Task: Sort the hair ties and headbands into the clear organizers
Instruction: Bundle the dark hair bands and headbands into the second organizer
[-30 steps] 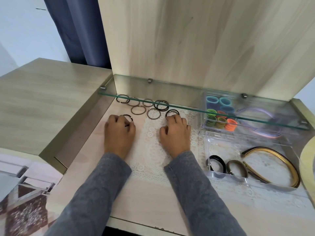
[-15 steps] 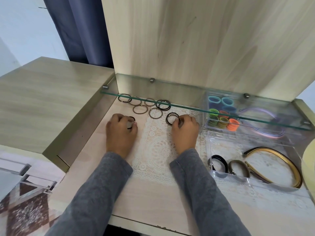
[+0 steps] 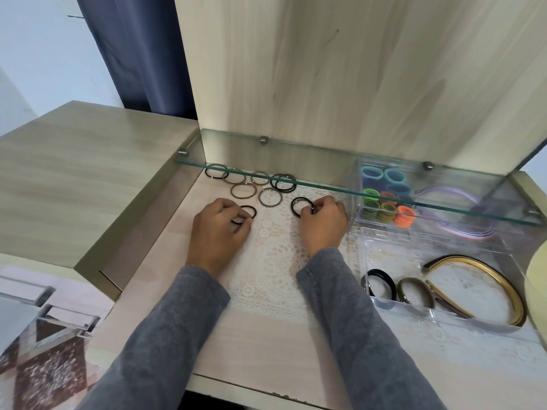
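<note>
**Head view.** While the sorting is being carried out on the lace mat [image 3: 266, 261], two black hair ties are being picked up at once. The left hand [image 3: 217, 232] is curled, and one black tie [image 3: 254, 212] is being pinched under its fingertips. The right hand [image 3: 322, 224] is likewise curled, and a second black tie [image 3: 292, 206] is being gripped at its near edge between thumb and fingers. Several loose brown and black ties [image 3: 231, 191] are lying just behind the hands, partly under the glass shelf [image 3: 325, 184].

For a clean lift, each tie should be raised clear of the lace before it is carried right, so that neither the lace nor a neighbouring tie is dragged along.

In the rear clear organizer [image 3: 358, 214], coloured ties [image 3: 404, 216] are being kept in stacks beside a lilac headband [image 3: 461, 196]. In the front clear organizer [image 3: 365, 261], a black tie [image 3: 381, 284], a bronze tie [image 3: 414, 291] and a gold headband [image 3: 503, 282] are being held. This front organizer is judged to be the likely destination.
</note>
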